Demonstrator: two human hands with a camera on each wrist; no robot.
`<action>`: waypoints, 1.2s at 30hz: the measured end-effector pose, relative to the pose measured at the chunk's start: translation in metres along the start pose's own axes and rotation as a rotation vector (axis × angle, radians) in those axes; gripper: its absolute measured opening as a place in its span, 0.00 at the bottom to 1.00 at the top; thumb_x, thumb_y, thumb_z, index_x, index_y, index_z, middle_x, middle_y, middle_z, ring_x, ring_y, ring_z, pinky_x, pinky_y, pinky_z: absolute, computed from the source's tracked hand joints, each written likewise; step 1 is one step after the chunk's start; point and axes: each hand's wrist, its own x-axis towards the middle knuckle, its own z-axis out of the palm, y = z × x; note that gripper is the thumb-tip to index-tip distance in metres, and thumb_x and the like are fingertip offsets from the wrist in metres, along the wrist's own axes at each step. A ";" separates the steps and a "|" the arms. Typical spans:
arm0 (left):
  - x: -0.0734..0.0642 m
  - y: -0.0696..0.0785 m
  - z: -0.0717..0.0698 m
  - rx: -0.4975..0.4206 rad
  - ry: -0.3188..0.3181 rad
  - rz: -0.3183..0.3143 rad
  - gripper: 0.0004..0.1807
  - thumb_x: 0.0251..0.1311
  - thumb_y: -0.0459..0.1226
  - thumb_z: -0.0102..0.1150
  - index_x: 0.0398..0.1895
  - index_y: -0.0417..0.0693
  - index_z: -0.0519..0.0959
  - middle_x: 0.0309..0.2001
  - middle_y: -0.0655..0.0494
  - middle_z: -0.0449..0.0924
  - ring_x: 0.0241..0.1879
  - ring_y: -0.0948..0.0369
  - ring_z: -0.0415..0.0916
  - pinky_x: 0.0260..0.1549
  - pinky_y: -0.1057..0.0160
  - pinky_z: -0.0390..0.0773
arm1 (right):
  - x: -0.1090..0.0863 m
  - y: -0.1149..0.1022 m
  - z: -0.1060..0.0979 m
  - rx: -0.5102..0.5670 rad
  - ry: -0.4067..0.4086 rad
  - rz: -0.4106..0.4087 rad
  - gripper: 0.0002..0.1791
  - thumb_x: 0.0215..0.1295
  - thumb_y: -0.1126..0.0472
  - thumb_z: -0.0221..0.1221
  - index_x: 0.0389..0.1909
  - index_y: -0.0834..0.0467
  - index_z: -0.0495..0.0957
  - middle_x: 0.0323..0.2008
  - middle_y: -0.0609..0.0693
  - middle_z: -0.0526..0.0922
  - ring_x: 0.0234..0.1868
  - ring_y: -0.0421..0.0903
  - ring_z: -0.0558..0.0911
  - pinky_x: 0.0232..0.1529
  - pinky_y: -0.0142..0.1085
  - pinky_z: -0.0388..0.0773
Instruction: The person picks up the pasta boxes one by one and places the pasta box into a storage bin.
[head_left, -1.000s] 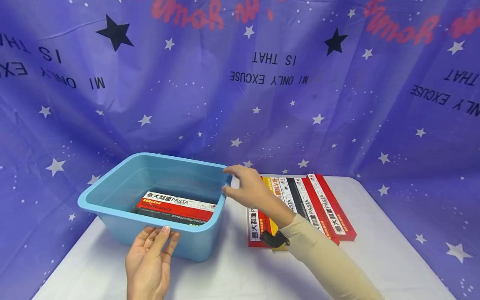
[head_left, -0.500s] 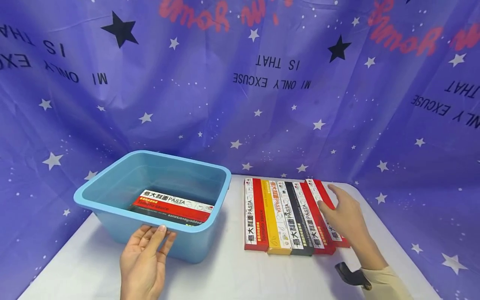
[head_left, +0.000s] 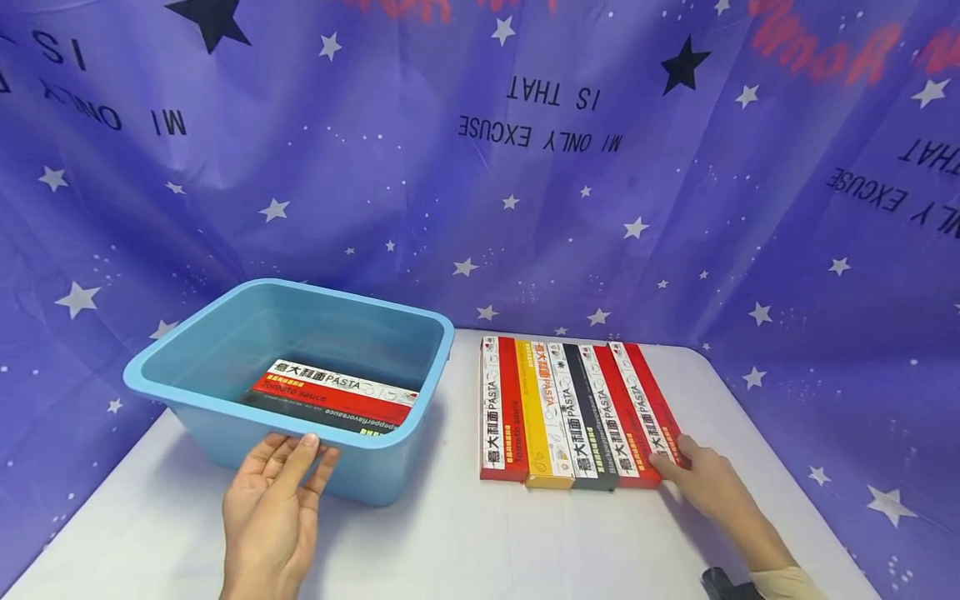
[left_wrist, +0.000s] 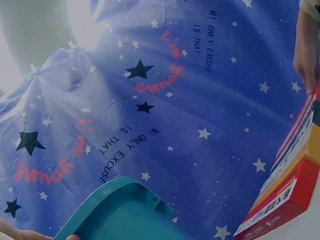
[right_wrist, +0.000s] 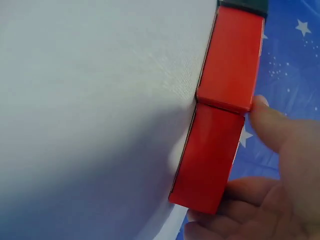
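My left hand (head_left: pixel 270 517) pinches the near rim of a light blue plastic basin (head_left: pixel 360 473), thumb over the edge. The basin also shows in the left wrist view (left_wrist: pixel 130 215). Inside it lie a red tomato sauce pasta box (head_left: pixel 341 400) and a black one (head_left: pixel 315 411). My right hand (head_left: pixel 708 483) holds the near end of the rightmost red pasta box (head_left: pixel 651 387) in a row. In the right wrist view, its fingers curl along that box's (right_wrist: pixel 207 160) outer side, and the thumb touches the corner of the neighbouring red box (right_wrist: pixel 232 60).
Left along the row lie a black box (head_left: pixel 583 392), a yellow box (head_left: pixel 538 417) and another red box (head_left: pixel 512 408), side by side. A white-covered table (head_left: pixel 465 542) bears everything. A purple star-print curtain (head_left: pixel 420 208) hangs behind and at the sides.
My right hand has left the basin's right rim and swung right, then down to the rightmost box's near end. My left hand has stayed at the near rim.
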 end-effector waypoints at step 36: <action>0.004 0.000 0.002 -0.103 -0.008 -0.017 0.20 0.59 0.24 0.63 0.49 0.39 0.65 0.43 0.49 0.71 0.44 0.57 0.74 0.47 0.58 0.83 | -0.102 0.024 -0.110 0.680 0.540 0.557 0.40 0.49 0.53 0.76 0.66 0.47 0.72 0.27 0.22 0.75 0.27 0.23 0.75 0.22 0.19 0.76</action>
